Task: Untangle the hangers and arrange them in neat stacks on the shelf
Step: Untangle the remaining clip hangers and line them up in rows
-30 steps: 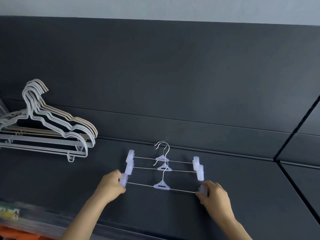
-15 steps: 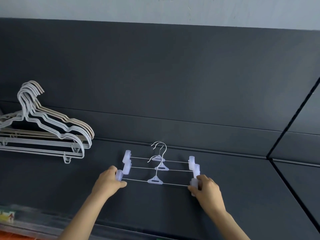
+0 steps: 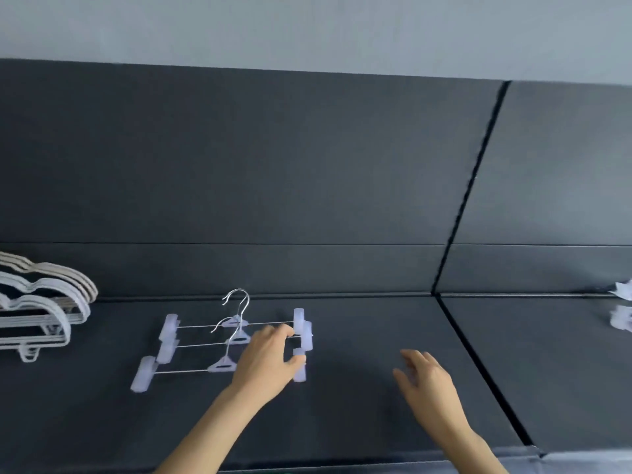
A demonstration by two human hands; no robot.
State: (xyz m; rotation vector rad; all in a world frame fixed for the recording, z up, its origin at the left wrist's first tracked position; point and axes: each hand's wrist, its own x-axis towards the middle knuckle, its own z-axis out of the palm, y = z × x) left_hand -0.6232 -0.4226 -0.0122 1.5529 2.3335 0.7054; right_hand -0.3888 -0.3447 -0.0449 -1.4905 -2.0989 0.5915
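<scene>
Translucent clip hangers [image 3: 238, 336] in curled left hand [image 3: 268, 362]; right hand [image 3: 427, 379] splayed, apart.

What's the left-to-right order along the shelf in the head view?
Stack of white and beige hangers → clip hangers → right hand → shelf seam → white objects at the right edge, too cropped to identify. The left hand overlaps the clip hangers, so it is left out.
</scene>
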